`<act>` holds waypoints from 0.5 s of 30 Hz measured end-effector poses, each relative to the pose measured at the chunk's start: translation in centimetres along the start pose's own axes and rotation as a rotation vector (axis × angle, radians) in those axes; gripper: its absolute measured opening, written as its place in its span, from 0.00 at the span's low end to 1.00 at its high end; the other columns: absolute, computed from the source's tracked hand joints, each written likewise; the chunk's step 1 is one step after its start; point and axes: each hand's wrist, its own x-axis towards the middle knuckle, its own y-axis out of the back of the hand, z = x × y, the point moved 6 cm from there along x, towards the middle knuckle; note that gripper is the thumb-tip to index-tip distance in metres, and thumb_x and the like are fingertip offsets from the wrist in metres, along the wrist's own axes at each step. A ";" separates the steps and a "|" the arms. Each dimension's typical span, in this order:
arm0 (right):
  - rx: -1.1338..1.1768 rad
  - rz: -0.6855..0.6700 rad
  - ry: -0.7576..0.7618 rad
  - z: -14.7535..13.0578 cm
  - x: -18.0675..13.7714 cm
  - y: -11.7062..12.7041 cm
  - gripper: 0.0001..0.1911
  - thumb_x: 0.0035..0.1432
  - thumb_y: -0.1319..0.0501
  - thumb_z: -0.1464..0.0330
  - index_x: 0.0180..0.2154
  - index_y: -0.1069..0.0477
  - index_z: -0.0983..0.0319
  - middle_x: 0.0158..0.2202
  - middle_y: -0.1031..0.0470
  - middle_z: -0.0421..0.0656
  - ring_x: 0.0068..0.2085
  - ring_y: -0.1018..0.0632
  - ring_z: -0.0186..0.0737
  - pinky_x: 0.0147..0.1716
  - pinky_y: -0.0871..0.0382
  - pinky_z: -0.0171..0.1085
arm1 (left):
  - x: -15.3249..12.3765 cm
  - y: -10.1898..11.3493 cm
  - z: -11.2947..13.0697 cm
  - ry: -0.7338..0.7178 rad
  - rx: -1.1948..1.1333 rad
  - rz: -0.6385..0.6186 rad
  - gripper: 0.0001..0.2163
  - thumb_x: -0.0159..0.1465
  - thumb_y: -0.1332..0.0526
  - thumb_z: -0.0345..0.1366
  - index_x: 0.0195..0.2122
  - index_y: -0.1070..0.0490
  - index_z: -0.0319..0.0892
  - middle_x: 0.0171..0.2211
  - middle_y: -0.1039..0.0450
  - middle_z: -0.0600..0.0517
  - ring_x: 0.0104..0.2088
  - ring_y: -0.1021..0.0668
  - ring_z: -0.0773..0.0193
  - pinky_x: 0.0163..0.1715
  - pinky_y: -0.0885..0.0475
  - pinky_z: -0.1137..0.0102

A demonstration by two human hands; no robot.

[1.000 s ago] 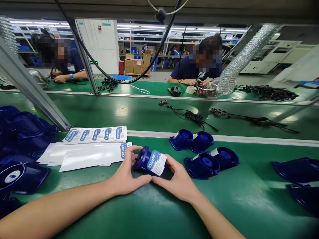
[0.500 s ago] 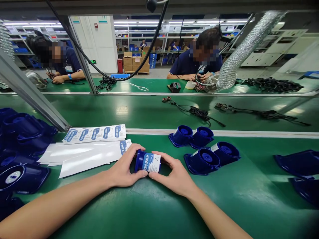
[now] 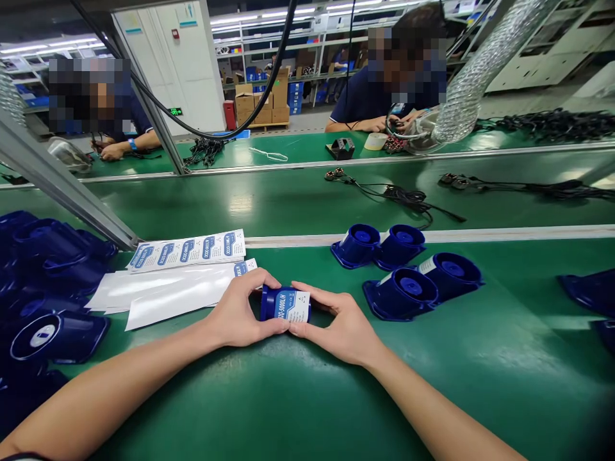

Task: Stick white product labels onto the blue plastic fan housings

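Note:
A small blue plastic horn part (image 3: pixel 283 305) with a white printed label lies on its side on the green table (image 3: pixel 307 397), held between both hands. My left hand (image 3: pixel 237 317) wraps its left end, thumb underneath and fingers over the top. On the right, my right hand (image 3: pixel 336 323) presses against the label with its thumb and fingers. Sheets of blue and white labels (image 3: pixel 187 251) and bare white backing sheets (image 3: pixel 168 291) lie just left of my hands.
Several labelled blue horn parts (image 3: pixel 403 269) stand to the right. More blue parts are piled at the left (image 3: pixel 43 282) and at the right edge (image 3: pixel 589 291). Black cables (image 3: pixel 398 192) lie on the belt beyond. Two people work across it, near a silver hose (image 3: pixel 475 77).
The blue part has been lowered and turned from a tilted position to lying flat between both hands. The camera has tilted down a little.

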 end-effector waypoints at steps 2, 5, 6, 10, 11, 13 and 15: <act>0.035 -0.003 -0.017 0.0 0.0 0.1 0.38 0.50 0.21 0.58 0.62 0.23 0.57 0.58 0.17 0.47 0.58 0.16 0.60 0.63 0.23 0.58 | -0.1 0.0 0.2 -0.006 0.005 0.006 0.22 0.51 0.22 0.41 0.44 0.26 0.44 0.45 0.21 0.47 0.45 0.20 0.50 0.42 0.25 0.58; 0.079 -0.010 -0.049 0.1 0.1 0.2 0.40 0.47 0.20 0.58 0.62 0.22 0.57 0.58 0.17 0.47 0.59 0.17 0.62 0.62 0.22 0.58 | -0.1 0.1 0.5 0.008 -0.011 0.003 0.21 0.51 0.21 0.40 0.43 0.25 0.43 0.45 0.21 0.46 0.45 0.20 0.49 0.43 0.24 0.58; 0.089 -0.015 -0.057 0.2 0.1 0.2 0.40 0.46 0.19 0.58 0.61 0.22 0.57 0.58 0.17 0.47 0.59 0.17 0.62 0.63 0.23 0.59 | -0.1 0.1 0.5 0.027 -0.023 0.001 0.21 0.50 0.21 0.40 0.43 0.25 0.43 0.45 0.21 0.46 0.46 0.20 0.49 0.44 0.24 0.58; 0.098 -0.037 -0.052 0.2 0.1 0.1 0.40 0.47 0.19 0.58 0.61 0.22 0.54 0.60 0.19 0.47 0.61 0.19 0.63 0.65 0.26 0.62 | -0.1 0.1 0.2 0.104 -0.064 0.000 0.21 0.47 0.19 0.37 0.39 0.24 0.44 0.43 0.21 0.48 0.46 0.19 0.50 0.45 0.23 0.57; 0.100 -0.042 -0.050 0.2 0.1 0.1 0.39 0.47 0.19 0.58 0.61 0.22 0.53 0.61 0.19 0.47 0.61 0.19 0.63 0.65 0.26 0.63 | -0.1 0.2 0.2 0.109 -0.067 0.007 0.21 0.46 0.19 0.37 0.38 0.24 0.44 0.42 0.21 0.48 0.45 0.19 0.50 0.45 0.23 0.57; 0.120 -0.049 -0.056 0.2 0.1 0.1 0.39 0.47 0.19 0.58 0.61 0.21 0.53 0.61 0.19 0.47 0.61 0.19 0.63 0.65 0.26 0.63 | -0.1 0.2 0.1 0.107 -0.070 0.019 0.20 0.45 0.18 0.37 0.36 0.23 0.44 0.40 0.21 0.49 0.44 0.19 0.50 0.44 0.23 0.58; 0.151 -0.057 -0.082 0.3 0.1 0.1 0.38 0.46 0.19 0.58 0.60 0.21 0.54 0.60 0.19 0.47 0.60 0.18 0.63 0.64 0.25 0.63 | -0.2 0.3 0.1 0.089 -0.076 0.030 0.20 0.44 0.17 0.38 0.35 0.23 0.43 0.38 0.22 0.50 0.43 0.18 0.51 0.43 0.24 0.58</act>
